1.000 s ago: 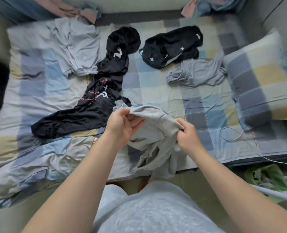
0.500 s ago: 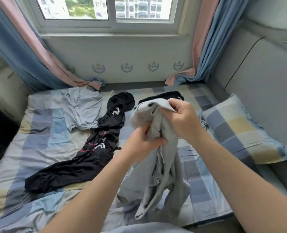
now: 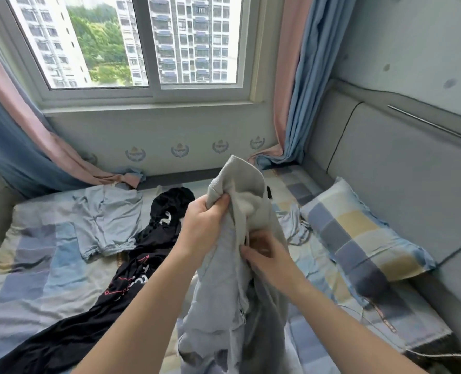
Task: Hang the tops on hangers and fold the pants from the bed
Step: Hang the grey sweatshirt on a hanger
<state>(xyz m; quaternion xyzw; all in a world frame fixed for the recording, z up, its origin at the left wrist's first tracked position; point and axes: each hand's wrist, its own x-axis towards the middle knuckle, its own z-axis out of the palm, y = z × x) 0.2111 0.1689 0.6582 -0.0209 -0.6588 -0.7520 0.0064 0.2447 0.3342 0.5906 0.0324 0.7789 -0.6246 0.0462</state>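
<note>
L hand [image 3: 205, 225] gripped the top of a light grey soft cotton garment [image 3: 237, 298], held up over the checked blue-yellow bed sheet [image 3: 35, 265]. R hand [image 3: 267, 259], lower, pinched its fabric w/ curled fingers. A long black printed garment [image 3: 132, 279] lay on the sheet, left side.

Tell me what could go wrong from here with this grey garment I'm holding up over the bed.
1. The grey garment hangs bunched and twisted; the left hand and right hand grip only folds, so it may be hung or folded crooked.
2. Its hanging end could drag the black clothes along.
3. The white cable at the edge of the bed might snag it.
</note>
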